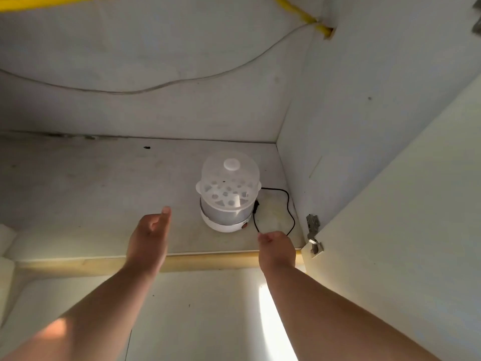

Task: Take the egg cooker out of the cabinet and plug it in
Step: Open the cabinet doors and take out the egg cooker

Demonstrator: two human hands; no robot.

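- While both hands reach up into the open cabinet [364, 126], the egg cooker [228, 192] stands upright on the shelf [91, 191], beyond and between them, touched by neither.
- Left hand [149, 238]: fingers spread and empty, the cooker off to its right and a little deeper in.
- Right hand [277, 248]: fingers loosely curled at the black cord [289, 204], which loops out from the cooker's right side just past the knuckles; whether they have closed on the cord cannot be told.
- Handling, by my judgement: light, thin plastic above a white base [226, 226]. The clear domed lid [230, 168] and egg tray [227, 194] probably only sit stacked, so lifting by the knob or dome could pull them off.
- Best hold: one palm on each side of the base, low down, thumbs steadying the tray's rim, kept level.
- The cord is limp and will trail; gather it first so it does not snag on the shelf edge or the door hinge [313, 230].
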